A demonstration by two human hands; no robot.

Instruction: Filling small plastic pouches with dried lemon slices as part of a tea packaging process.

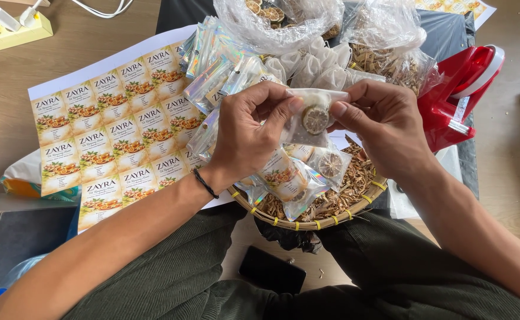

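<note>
Wooden flooring and a dark mat form the work area, seen from above a seated person's lap. At the centre, held up between both hands, is a small white mesh sachet [313, 118] with a dried citrus slice [315, 120] showing through its front. It sits above a round woven basket tray [331, 218], apart from it.

Left hand [249, 131]: thumb and forefinger are pinched closed on the sachet's left upper edge, the other fingers curled behind. Right hand [383, 121]: thumb and forefinger are pinched on the right upper edge, close together, with the sachet's top stretched between the two hands. Both grips are narrow and firm on fabric only, not on the slice.

Judging from this, the pouch seems to be getting closed or straightened. It would go best by keeping the top edge taut and level, fingertips near the corners, so the slice stays low in the pouch and does not slide out.

Under the hands, the basket tray holds dried plant shavings and several filled clear sachets [292, 181]. Beyond the hands lies a fan of shiny holographic pouches [212, 65] and a heap of empty white mesh bags [316, 65]. Two clear plastic bags of dried ingredients [283, 24] stand behind. A sheet of printed labels [109, 142] lies to the left, a red handheld sealer [458, 98] to the right, and a black phone [272, 270] between the knees.
</note>
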